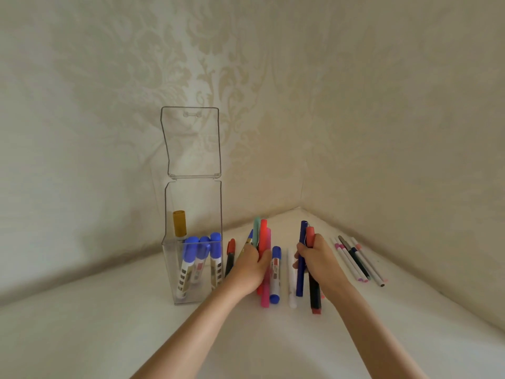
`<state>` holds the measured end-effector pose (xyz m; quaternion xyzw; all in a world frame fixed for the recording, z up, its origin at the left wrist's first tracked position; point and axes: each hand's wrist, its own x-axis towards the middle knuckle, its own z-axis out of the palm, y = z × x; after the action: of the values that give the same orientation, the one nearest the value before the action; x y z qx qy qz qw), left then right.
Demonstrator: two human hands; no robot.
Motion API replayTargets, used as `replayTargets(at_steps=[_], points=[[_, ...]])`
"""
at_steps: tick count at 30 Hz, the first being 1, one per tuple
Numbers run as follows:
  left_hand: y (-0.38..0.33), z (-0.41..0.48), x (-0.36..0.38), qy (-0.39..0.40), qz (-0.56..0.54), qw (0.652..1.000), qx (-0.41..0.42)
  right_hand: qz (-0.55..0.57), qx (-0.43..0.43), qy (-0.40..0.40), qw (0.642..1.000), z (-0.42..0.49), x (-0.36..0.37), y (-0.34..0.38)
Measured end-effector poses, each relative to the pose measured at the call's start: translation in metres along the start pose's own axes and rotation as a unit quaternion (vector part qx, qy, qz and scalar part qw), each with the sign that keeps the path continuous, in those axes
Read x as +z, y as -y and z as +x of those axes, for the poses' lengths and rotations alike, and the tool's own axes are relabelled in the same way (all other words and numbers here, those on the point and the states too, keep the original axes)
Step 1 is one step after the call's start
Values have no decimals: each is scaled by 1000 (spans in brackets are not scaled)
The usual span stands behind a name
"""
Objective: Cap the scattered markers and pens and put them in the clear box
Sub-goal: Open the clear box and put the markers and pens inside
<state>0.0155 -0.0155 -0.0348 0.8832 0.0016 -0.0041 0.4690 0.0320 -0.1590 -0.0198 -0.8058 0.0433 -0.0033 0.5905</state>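
Observation:
The clear box (169, 269) stands upright at left with its lid (191, 143) flipped up; inside are three blue-capped markers (203, 246) and a gold-capped one (179, 222). My left hand (252, 266) grips a bundle of markers (262, 236), among them green, red and pink ones. My right hand (318, 259) grips a dark blue pen (302, 269) and a red-capped black marker (314, 296). A blue-capped whiteboard marker (275, 274) and a white pen (291, 285) lie between the hands.
A red-capped black marker (230, 257) lies just right of the box. Several thin pens (358, 259) lie in a row at right near the wall. The white surface ends in a corner of two patterned walls (300, 207).

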Motion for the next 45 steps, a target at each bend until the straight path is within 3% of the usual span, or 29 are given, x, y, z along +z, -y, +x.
replayTargets(at_steps=[4,8,11,14,19,29,40,45], points=[[-15,-21,-23,-12,-46,996,78,70,-90,-11,993,-17,2,20],[-46,-46,-54,-39,-188,968,163,94,-178,-13,979,-35,9,55],[-66,-62,-83,-108,-222,937,245,140,-227,-13,964,-48,18,84],[-76,-68,-117,-200,-227,913,273,175,-269,-7,947,-58,29,107],[-52,-57,-153,-322,-158,910,207,189,-296,22,936,-63,49,124],[-10,-57,-130,-378,-1,919,110,182,-291,38,938,-58,70,117],[-2,-58,-134,-382,-44,915,121,245,-318,0,916,-52,90,147],[0,-57,-141,-377,-72,913,135,126,-308,38,942,-56,110,127]])
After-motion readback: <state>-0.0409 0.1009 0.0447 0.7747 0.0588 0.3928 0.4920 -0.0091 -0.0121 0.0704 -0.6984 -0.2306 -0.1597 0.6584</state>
